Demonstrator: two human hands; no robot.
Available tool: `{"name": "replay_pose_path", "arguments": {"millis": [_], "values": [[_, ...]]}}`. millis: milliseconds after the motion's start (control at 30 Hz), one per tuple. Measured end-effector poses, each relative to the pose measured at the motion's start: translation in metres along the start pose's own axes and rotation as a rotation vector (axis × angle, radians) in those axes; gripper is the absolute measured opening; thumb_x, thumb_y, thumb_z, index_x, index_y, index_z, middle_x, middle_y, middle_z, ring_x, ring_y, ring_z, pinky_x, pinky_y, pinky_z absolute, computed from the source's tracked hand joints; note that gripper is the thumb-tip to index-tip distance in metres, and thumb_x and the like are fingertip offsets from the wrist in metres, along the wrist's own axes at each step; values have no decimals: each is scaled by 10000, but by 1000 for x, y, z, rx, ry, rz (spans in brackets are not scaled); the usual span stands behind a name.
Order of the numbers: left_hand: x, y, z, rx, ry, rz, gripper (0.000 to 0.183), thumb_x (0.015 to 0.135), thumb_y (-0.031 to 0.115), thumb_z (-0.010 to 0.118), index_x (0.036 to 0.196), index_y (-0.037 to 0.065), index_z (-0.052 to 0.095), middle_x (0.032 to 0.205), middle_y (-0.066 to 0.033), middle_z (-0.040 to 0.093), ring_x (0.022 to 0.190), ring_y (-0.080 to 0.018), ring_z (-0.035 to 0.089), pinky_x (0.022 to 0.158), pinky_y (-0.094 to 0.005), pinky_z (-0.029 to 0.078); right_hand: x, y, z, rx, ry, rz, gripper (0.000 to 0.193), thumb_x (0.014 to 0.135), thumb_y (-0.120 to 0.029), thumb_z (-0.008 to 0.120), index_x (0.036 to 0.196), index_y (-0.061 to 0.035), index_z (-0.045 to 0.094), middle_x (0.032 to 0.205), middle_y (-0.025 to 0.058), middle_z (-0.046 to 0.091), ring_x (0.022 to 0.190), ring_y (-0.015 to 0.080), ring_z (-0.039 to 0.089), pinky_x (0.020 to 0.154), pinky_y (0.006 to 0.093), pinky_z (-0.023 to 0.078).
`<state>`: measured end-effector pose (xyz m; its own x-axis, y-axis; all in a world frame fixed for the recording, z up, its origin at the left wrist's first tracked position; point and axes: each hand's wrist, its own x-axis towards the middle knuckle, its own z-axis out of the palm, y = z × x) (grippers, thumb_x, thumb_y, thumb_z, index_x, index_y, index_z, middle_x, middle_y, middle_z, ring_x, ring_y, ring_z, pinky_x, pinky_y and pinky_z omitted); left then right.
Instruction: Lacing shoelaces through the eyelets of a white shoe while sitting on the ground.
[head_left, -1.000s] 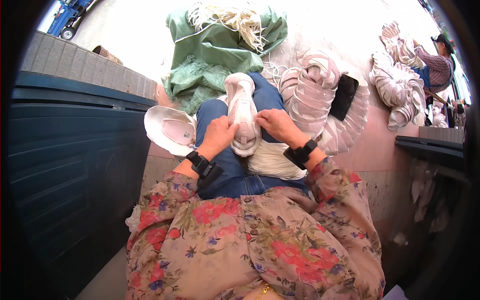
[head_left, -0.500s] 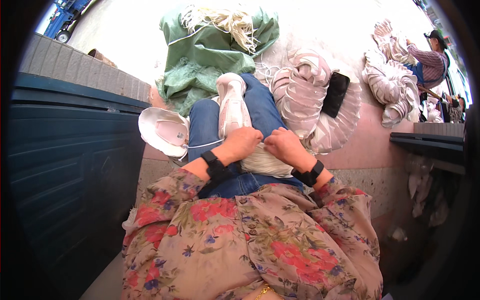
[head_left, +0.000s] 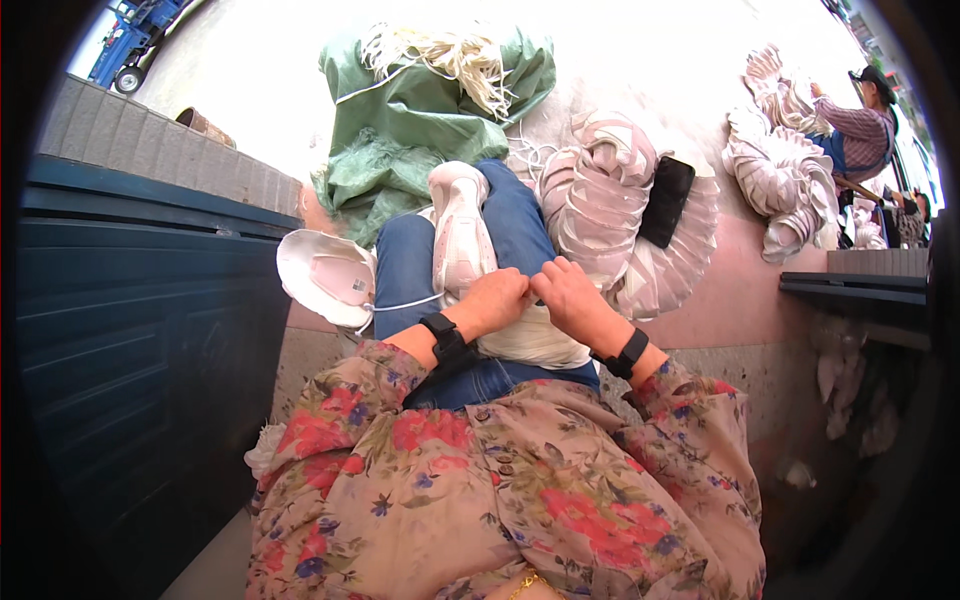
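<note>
My left hand [head_left: 495,300] and my right hand [head_left: 570,298] meet over my lap, fingertips pinched close together. Whatever is between them is too small to make out. Just beyond my left hand, a white and pale pink shoe upper [head_left: 462,232] lies lengthwise on my jeans, its near end partly behind that hand. Under my hands a bundle of cream laces [head_left: 532,345] rests across my thighs. A second white shoe upper [head_left: 322,278] lies beside my left knee, its pinkish inside showing. A white cord [head_left: 408,304] runs over my left thigh between it and my left hand.
Ahead, cream laces [head_left: 455,55] lie on a green sheet [head_left: 390,110]. Coiled stacks of shoe uppers [head_left: 600,200] sit right of my legs, a black phone [head_left: 667,202] on them. A dark blue door [head_left: 140,360] stands left. Another person [head_left: 860,135] sits far right near more stacks.
My fingertips have come together, the right hand moving slightly left toward the left one. The upper on my lap has shifted slightly toward me.
</note>
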<state>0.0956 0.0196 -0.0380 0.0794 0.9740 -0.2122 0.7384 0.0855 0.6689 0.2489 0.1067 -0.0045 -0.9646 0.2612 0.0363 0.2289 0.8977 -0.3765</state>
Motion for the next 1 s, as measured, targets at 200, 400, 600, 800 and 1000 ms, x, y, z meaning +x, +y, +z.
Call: {"name": "replay_pose_path", "arguments": {"millis": [200,400,600,800,1000], "values": [[2,32,-49,-560,212,46,141,880,109,583,809,17,502,697,-77,561,608,-168,529,576,-293,443,25,-6,-58,42,263,-49,211,695,12,546,888,-61,499,783,101,462,789,279,476,699,367,391],[-16,49,-143,-981,34,38,124,906,116,572,990,26,561,689,55,496,582,-23,442,498,-187,360,42,-8,-134,1,572,-47,207,743,59,535,928,-29,507,797,119,500,771,296,498,696,383,418],[-55,2,-158,-886,80,-189,162,906,152,571,923,-5,607,670,28,520,585,-38,469,511,-188,377,19,28,-121,-38,539,98,138,767,37,540,888,-27,533,780,130,527,765,300,520,696,384,429],[-55,-8,-98,-637,-36,-486,174,890,157,577,871,-11,620,661,-6,588,553,-72,535,484,-214,423,25,-2,-24,521,208,164,303,834,-55,583,1132,-15,547,1041,154,606,986,314,573,862,359,457],[-35,-16,-70,-706,146,-438,179,871,138,591,929,-26,629,711,-26,624,615,-76,571,516,-237,453,75,-34,27,1363,-74,434,376,953,-333,469,982,8,623,702,40,606,615,104,526,562,263,428]]}}
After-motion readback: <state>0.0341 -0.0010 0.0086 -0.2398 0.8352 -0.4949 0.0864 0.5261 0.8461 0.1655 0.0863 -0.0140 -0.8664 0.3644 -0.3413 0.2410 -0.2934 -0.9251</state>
